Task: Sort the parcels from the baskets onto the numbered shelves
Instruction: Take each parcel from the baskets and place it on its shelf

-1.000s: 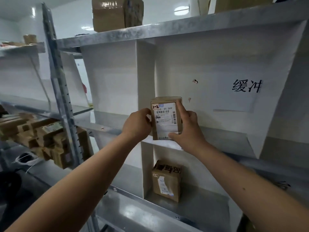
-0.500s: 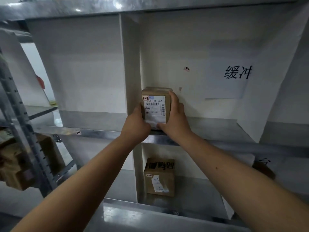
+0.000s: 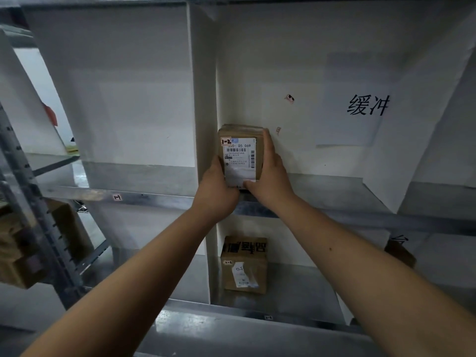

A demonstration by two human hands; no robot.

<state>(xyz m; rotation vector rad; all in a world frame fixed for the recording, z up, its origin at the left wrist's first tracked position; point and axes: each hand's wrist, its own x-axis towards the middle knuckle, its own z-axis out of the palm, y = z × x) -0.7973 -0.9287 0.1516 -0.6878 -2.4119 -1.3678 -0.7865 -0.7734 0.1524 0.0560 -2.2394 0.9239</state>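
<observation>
A small brown cardboard parcel [image 3: 240, 155] with a white shipping label and a tag reading 1-2 stands upright on the metal shelf [image 3: 334, 186], right beside the white divider [image 3: 204, 99]. My left hand [image 3: 217, 191] grips its lower left side. My right hand [image 3: 270, 176] holds its right side, fingers up along the edge and thumb across the bottom of the label. Both arms reach up from the bottom of the view. On the shelf below stands another brown parcel [image 3: 244, 266] with a 1-2 tag.
A small 1-1 tag [image 3: 117, 197] marks the shelf edge to the left of the divider. White paper with two handwritten characters [image 3: 367, 105] is stuck on the back wall. More cardboard boxes [image 3: 23, 248] sit on a rack at the far left behind a metal upright [image 3: 38, 215].
The parcel has gone from in front of the shelf edge into the compartment and against the divider. My view has closed in on the shelf and both hands stay on the parcel.
</observation>
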